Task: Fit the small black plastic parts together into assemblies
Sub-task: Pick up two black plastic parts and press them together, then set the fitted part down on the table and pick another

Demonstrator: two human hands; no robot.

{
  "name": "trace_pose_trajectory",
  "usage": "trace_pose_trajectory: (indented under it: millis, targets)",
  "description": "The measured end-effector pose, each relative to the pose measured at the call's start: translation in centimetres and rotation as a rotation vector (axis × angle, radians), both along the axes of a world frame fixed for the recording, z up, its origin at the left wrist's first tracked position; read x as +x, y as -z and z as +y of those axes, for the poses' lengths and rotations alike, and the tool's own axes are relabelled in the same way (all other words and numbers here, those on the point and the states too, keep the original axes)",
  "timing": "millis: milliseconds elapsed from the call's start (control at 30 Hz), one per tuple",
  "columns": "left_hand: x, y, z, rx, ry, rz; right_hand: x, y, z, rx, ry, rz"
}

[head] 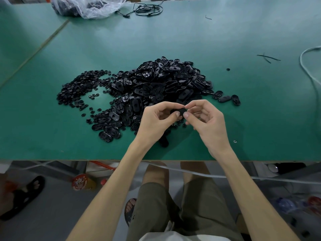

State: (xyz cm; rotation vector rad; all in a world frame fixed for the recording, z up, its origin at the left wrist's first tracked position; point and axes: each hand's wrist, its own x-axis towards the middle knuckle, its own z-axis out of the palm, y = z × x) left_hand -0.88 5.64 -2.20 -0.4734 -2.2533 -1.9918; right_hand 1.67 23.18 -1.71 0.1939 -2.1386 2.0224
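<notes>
At centre, the left hand point(156, 119) and right hand point(206, 122) are pinching one black plastic part point(178, 111), fingers point(171, 106) clamped on it, while heaped oval shells point(165, 80) and round pieces point(78, 87) are lying loose on the desk point(251, 105), suggesting much is remaining.

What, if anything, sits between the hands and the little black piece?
Nothing visible. The left hand and right hand both pinch the black piece directly with their fingertips, above the near edge of the pile.

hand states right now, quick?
Left hand: pinching the black part.
Right hand: pinching the same black part's other end.
</notes>
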Motion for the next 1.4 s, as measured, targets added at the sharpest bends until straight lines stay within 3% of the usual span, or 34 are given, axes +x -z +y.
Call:
trace_pose_trajectory:
  millis: [433,767,1200,1400]
  targets:
    - [0.2,-0.1,0.0,-0.040,-0.043,0.006,-0.2,0.4,0.0,0.101,-0.002,0.012]
    - [0.0,-0.2,0.0,-0.116,-0.142,0.018,-0.6,0.8,0.3,-0.161,0.331,-0.018]
    - [0.3,0.4,1.0,-0.753,-0.090,0.155,-0.7,1.1,0.3,-0.147,0.351,-0.060]
    - [0.5,0.6,1.5,-0.933,-0.149,0.201,-0.7,0.9,0.0,-0.098,0.315,-0.055]
